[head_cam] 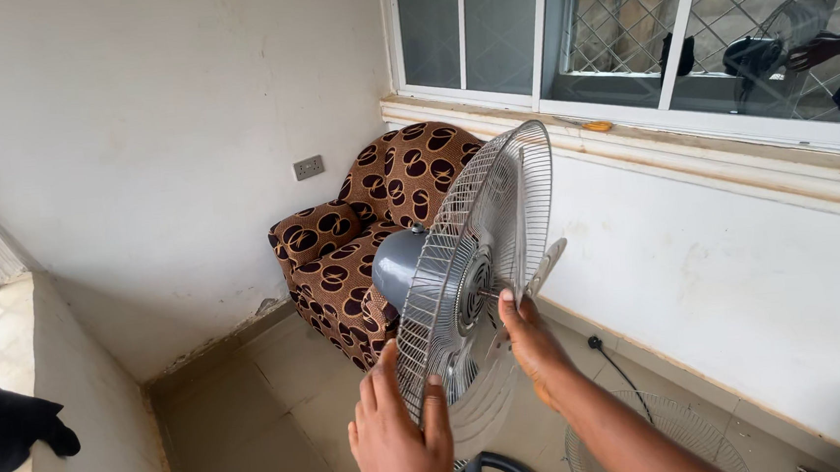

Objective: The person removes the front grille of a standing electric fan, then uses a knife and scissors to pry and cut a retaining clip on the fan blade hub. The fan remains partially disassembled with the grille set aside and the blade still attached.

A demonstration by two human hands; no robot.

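the left hand (395, 445) grasps the rear wire grille (471, 262) of the fan head by its lower rim, the right hand (531, 342) pinches the translucent blade (541, 272) before the patterned armchair (361, 240); light, springy, best taken at the rim.

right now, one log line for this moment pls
left hand: grips rear fan grille rim | right hand: at fan blade hub | front grille: on floor

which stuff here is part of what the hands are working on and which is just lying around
In hand:
- fan, with its rear wire guard and blades
- left hand on the guard's lower rim
- right hand at the hub

Lying about:
- patterned armchair
- loose wire guard on the floor
- wall socket
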